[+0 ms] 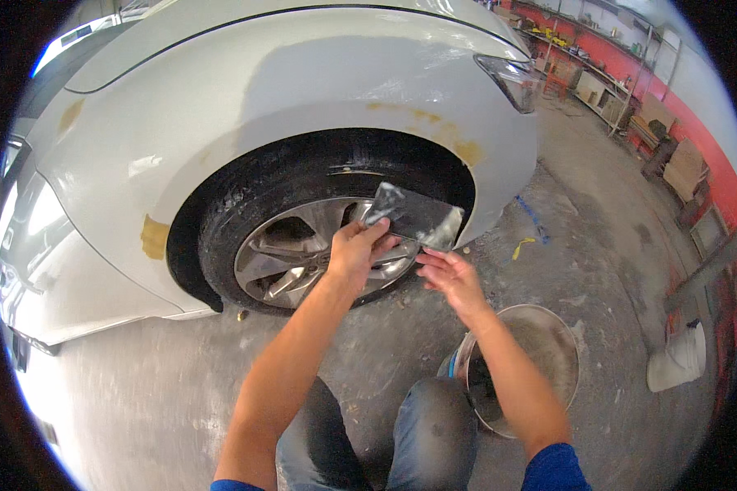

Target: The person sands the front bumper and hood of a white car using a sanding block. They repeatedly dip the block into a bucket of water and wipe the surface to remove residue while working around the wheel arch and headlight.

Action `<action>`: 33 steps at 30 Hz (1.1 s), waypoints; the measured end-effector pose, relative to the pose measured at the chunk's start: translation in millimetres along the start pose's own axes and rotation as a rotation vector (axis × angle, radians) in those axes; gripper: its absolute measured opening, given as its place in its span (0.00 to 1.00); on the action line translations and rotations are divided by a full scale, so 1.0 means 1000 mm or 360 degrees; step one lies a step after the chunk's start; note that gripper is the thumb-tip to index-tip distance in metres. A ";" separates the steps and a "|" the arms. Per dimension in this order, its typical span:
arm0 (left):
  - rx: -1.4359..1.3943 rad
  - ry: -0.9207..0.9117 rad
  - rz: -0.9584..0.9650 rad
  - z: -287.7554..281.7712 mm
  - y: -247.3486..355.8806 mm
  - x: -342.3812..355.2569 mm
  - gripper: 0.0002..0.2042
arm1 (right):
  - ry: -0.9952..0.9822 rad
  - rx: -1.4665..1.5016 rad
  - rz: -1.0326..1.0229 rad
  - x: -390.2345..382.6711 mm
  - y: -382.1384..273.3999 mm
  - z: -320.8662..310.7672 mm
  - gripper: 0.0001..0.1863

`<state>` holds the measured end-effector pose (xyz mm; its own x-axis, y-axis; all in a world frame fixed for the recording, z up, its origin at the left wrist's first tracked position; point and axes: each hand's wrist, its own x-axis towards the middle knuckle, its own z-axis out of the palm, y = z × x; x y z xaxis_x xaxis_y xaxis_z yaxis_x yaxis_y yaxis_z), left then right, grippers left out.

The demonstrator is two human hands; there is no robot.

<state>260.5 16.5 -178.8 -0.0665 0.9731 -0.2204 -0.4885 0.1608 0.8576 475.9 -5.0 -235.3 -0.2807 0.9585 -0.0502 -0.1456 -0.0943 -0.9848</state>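
Observation:
A dark grey rectangular sheet that looks like sandpaper (pixel 414 216) is up in front of the car wheel (pixel 282 266), with whitish residue at both ends. My left hand (pixel 355 252) pinches its lower left edge, thumb on top. At the lower right corner, the fingertips of my right hand (pixel 452 282) close on the sheet. Behind it is the light-coloured car fender (pixel 303 90), with a grey patch above the wheel arch. Yellowish-brown spots (pixel 468 151) mark the fender near the arch, and another patch (pixel 154 237) lies left of the wheel.
A round bucket (pixel 577 360) with murky contents stands by my right knee, partly hidden by my forearm. Farther right is a white bucket (pixel 681 360). Blue and yellow scraps (pixel 522 245) lie on the concrete floor. Shelves (pixel 585 61) line the red wall.

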 end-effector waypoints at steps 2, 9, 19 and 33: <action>-0.0230 -0.0018 -0.0055 0.001 -0.015 0.001 0.10 | -0.0025 0.0185 -0.0297 -0.001 -0.008 0.027 0.24; 0.0472 -0.0169 -0.0326 0.007 -0.009 -0.023 0.12 | 0.0510 0.1015 -0.0077 0.026 -0.025 0.060 0.26; 0.3448 0.0195 0.2283 -0.071 0.284 -0.037 0.24 | 0.0980 -0.1285 -0.2078 0.087 -0.110 0.026 0.31; 0.3425 0.0231 0.2371 -0.073 0.291 0.001 0.32 | 0.0251 -0.1933 -0.2675 0.158 -0.120 0.161 0.29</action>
<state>54.6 52.4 36.5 0.5287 0.5787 0.6210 0.8404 -0.2538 -0.4789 295.9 114.8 -97.9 -0.4964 -0.0790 0.8645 0.4606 0.8201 0.3394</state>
